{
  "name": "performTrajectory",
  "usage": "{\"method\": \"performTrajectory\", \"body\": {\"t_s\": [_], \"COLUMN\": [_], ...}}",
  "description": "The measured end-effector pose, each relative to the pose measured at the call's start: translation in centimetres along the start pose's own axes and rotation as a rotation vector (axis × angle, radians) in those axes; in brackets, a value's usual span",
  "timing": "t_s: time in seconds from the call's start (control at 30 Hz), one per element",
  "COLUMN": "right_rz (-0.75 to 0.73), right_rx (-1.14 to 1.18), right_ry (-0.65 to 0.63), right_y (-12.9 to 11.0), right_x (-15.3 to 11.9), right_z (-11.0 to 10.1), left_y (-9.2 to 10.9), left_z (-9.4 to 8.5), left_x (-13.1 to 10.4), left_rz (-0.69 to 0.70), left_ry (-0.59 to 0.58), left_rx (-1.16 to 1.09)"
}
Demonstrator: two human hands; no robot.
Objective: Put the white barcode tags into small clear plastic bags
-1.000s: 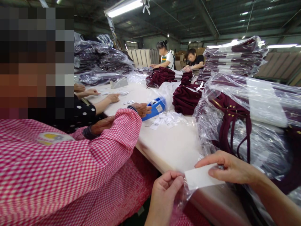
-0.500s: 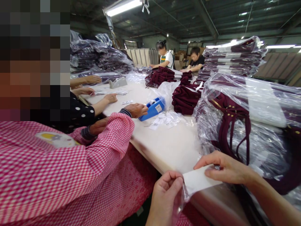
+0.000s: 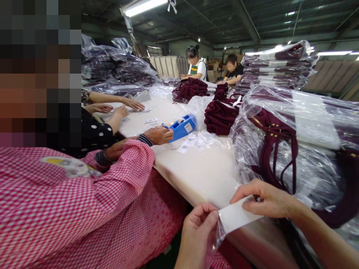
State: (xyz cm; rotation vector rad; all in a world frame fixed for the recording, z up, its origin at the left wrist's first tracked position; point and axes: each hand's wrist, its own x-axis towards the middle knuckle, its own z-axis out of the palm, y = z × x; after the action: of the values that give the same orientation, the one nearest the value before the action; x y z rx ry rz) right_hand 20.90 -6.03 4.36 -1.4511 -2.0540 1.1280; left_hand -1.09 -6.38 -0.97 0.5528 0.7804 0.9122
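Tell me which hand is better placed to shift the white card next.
Probably the right hand: it holds one end of the white card directly. The left hand pinches clear plastic at the card's opposite end, so it seems better placed to steady that.

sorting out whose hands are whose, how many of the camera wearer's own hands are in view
2: the left hand pinches clear plastic at one end of the white card; the right hand holds the card's other end.
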Motion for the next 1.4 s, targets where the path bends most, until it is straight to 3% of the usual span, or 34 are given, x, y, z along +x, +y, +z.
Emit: {"method": "performTrajectory", "body": {"t_s": [0.17, 0.5, 0.73, 0.87, 1.03, 1.13, 1.3, 1.4], "right_rz": [-0.064, -0.141, -0.052, -0.053, -0.084, -0.096, 0.020, -0.019], "right_rx": [-0.001, -0.075, -0.049, -0.083, -0.144, -0.138, 0.189, 0.205], "right_ry": [-0.010, -0.012, -0.179, -0.229, -0.177, -0.072, 0.029, 0.061], "right_y": [0.1, -0.6, -1.1, -1.5, -2.0, -1.7, -1.1, -1.7], "right_x": [0.2, 0.5, 1.7, 2.7, 4.0, 4.8, 6.3, 7.3], "right_z": [0.0, 0.4, -1.3, -1.9, -1.7, -1.4, -1.0, -1.6], "left_y": [-0.1, 0.5, 1.3, 1.1, 0.7, 0.7, 1.5, 2.5], "left_z": [-0.2, -0.3, -0.7, -0.3, 0.3, -0.2, -1.0, -0.3], "left_x": [0.1, 0.9, 2.0, 2.4, 3.1, 4.0, 5.2, 5.9], "left_rz": [-0.023, -0.019, -0.097, -0.041, 0.043, 0.072, 0.125, 0.142], "left_ry": [0.042, -0.026, -0.122, -0.110, -0.089, -0.048, -0.021, -0.052], "left_rx": [0.104, 0.419, 0.312, 0.282, 0.221, 0.182, 0.206, 0.224]}}
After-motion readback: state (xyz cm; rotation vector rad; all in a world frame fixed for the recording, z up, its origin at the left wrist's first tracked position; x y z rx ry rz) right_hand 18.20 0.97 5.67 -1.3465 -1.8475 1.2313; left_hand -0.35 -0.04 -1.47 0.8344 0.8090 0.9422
